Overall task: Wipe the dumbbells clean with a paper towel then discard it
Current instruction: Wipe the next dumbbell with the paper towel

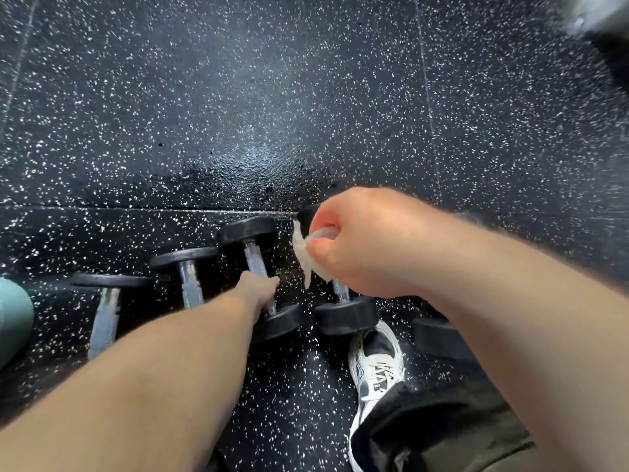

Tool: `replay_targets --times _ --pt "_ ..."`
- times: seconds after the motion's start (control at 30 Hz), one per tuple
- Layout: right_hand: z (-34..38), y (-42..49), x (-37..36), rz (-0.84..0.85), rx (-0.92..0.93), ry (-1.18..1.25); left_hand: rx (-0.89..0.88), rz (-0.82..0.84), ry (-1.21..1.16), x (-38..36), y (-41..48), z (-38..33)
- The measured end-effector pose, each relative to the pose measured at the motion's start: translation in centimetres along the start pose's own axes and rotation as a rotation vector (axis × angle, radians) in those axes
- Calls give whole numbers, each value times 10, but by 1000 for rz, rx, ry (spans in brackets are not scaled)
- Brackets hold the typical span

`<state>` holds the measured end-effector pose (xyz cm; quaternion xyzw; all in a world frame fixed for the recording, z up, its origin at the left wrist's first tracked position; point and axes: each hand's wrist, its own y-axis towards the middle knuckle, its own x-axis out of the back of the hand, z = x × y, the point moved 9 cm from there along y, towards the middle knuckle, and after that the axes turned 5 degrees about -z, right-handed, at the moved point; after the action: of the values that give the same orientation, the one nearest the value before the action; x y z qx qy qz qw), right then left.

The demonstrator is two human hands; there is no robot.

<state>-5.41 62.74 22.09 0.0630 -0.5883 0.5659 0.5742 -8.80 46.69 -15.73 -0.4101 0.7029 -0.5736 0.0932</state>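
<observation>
Paper towel (pixel 301 247): bunched in my right hand (pixel 357 240), fingers curled tight round it, against the handle of the fourth dumbbell (pixel 345 316) on the floor (pixel 238 114). Left hand (pixel 257 289): fingers wrapped round the handle of the third dumbbell (pixel 250 233) (a steadying hold, I judge). Method: I'd wrap the towel fully round the grip and twist.

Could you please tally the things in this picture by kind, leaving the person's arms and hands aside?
Dumbbells: 5 (the rightmost only partly visible)
Paper towel: 1
Shoe: 1
Teal object, cut off at the left edge: 1
Total: 8
</observation>
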Motion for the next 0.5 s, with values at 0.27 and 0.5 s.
replay_targets --times 0.27,0.5 --pt "1 5 3 1 -15 0 81 17 -230 -1 -41 -16" --pt "15 2 10 -12 32 -22 113 185 -502 -8 -84 -39"
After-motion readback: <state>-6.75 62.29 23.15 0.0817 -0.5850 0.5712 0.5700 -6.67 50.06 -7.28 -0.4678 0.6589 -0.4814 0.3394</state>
